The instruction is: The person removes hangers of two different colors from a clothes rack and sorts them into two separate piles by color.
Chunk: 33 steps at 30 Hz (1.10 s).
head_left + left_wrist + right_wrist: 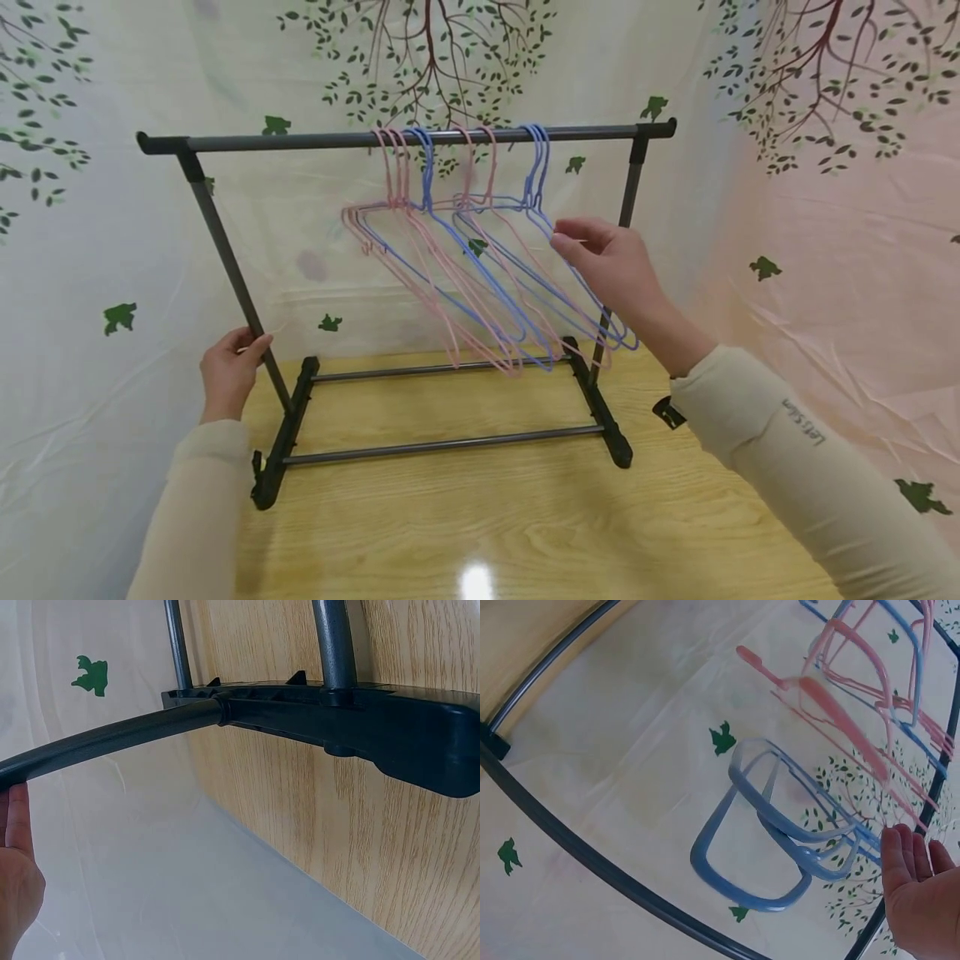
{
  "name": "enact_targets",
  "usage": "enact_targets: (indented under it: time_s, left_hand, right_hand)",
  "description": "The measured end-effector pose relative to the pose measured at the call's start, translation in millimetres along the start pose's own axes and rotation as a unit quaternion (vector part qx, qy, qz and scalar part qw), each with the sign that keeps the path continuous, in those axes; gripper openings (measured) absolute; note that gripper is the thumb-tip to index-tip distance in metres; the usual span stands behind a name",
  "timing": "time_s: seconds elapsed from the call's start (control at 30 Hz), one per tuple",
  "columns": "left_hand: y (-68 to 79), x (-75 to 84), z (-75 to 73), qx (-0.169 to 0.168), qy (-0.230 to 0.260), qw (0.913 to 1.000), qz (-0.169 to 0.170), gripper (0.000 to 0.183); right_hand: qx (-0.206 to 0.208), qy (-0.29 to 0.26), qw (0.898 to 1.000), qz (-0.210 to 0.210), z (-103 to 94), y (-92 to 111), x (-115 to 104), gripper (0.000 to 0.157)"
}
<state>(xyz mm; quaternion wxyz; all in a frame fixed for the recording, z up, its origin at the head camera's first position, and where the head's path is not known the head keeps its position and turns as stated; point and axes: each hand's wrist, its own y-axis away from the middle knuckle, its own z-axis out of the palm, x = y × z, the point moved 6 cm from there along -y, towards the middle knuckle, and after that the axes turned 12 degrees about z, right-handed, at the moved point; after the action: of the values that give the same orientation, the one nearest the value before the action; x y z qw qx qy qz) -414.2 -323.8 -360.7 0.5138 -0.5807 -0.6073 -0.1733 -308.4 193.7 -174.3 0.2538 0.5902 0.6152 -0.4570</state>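
A black clothes rack [495, 439] stands on a wooden surface. My left hand [227, 375] holds its left post [225, 250] low down, thumb in front. In the left wrist view, the fingers [18, 821] touch the post's underside. Pink hangers [491, 162] and blue hangers [427, 167] hang mixed along the top bar [300, 142]. My right hand [618, 267] is raised beside the rightmost blue hangers [769, 802]. Its fingers look nearly straight in the right wrist view and hold nothing. Whether a fingertip touches a hanger, I cannot tell.
The rack's base has two black feet [606, 408] joined by crossbars. A small black object [667, 412] lies right of it, partly covered by the right sleeve [757, 425]. Behind hangs a pale sheet [315, 67] printed with trees and green leaves.
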Motion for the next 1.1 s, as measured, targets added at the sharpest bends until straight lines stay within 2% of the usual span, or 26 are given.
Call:
enact_targets:
  time_s: [0.3,0.5,0.63,0.83,1.1]
  left_hand:
    - [-0.7,-4.3,2.2,0.0,-0.003,1.0,-0.005,0.05]
    - [-0.5,-3.9,2.2,0.001,-0.002,1.0,0.001,0.05]
    - [-1.1,-1.7,2.2,0.001,-0.004,1.0,0.007,0.049]
    - [-1.8,-1.5,2.0,0.004,-0.014,0.9999,0.009,0.047]
    - [-2.2,-2.9,1.0,0.006,-0.016,0.9998,0.012,0.046]
  right_hand:
    - [0.009,0.044,0.999,-0.006,13.5,6,3,0.041]
    - [0.012,0.087,0.996,0.009,18.4,9,12,0.042]
    - [0.01,0.094,0.995,0.019,19.6,11,17,0.041]
    - [0.016,0.113,0.993,0.012,23.2,12,22,0.04]
    - [0.017,0.135,0.991,0.015,31.6,12,21,0.036]
